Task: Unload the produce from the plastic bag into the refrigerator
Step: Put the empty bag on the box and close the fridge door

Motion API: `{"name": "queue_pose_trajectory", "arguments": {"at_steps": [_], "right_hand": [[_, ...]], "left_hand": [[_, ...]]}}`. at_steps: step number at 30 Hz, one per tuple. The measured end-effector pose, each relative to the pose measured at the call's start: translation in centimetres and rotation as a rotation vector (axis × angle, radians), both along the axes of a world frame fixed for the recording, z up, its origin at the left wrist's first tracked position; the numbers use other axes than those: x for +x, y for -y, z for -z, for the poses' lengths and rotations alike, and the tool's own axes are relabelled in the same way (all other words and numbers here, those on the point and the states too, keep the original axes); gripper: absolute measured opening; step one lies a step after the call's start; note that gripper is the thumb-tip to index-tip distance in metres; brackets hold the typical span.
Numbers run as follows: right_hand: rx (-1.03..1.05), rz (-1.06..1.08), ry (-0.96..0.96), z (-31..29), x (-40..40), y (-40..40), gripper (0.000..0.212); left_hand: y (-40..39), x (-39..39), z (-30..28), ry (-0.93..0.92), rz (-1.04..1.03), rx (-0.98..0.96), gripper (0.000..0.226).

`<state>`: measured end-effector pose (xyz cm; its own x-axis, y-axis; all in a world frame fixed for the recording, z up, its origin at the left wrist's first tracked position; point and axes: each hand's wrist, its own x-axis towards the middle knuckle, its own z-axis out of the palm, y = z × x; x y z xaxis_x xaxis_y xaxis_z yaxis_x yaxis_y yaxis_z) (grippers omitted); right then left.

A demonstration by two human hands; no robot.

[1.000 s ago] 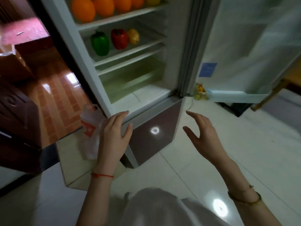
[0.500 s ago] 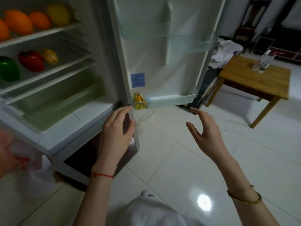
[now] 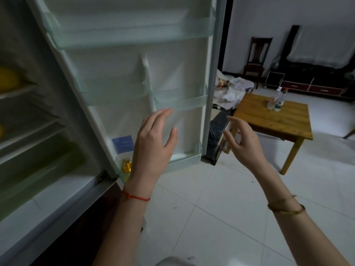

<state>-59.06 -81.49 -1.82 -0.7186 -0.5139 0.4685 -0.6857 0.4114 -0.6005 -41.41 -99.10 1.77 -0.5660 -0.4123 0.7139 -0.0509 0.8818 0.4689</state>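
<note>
The refrigerator [image 3: 48,189] stands open at the left, its shelves mostly cut off by the frame. A yellow piece of produce [image 3: 7,78] shows on a shelf at the far left edge. The open refrigerator door [image 3: 134,64] fills the upper middle, with pale green door racks. My left hand [image 3: 153,144] is raised in front of the door's lower part, fingers apart, holding nothing. My right hand [image 3: 244,143] hovers past the door's outer edge, fingers spread and empty. The plastic bag is out of view.
A small yellow item [image 3: 126,166] sits in the door's bottom corner by the hinge. A wooden table [image 3: 272,120] with bottles [image 3: 278,98] stands to the right. Behind it are a dark chair [image 3: 257,58], a pile of cloth [image 3: 232,91] and a low dark cabinet [image 3: 315,87]. White floor tiles lie below.
The view has swung right and up, so the shelves with produce and the bag slid out to the left. Both hands rose from the fridge's lower edge to the door.
</note>
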Motion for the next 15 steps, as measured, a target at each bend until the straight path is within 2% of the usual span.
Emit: {"name": "queue_pose_trajectory", "arguments": {"at_steps": [4, 10, 15], "right_hand": [[-0.017, -0.008, -0.038, -1.5, -6.1, 2.3, 0.046], [-0.055, -0.014, -0.019, -2.3, -13.4, 5.9, 0.047], [-0.049, -0.048, 0.097, -2.2, -18.5, 9.0, 0.048]], "left_hand": [[-0.1, -6.1, -1.1, 0.000, 0.024, -0.057, 0.040], [-0.1, -12.7, -1.0, 0.100, 0.012, -0.036, 0.046], [-0.7, -16.3, 0.1, 0.201, -0.021, 0.014, 0.046]]}}
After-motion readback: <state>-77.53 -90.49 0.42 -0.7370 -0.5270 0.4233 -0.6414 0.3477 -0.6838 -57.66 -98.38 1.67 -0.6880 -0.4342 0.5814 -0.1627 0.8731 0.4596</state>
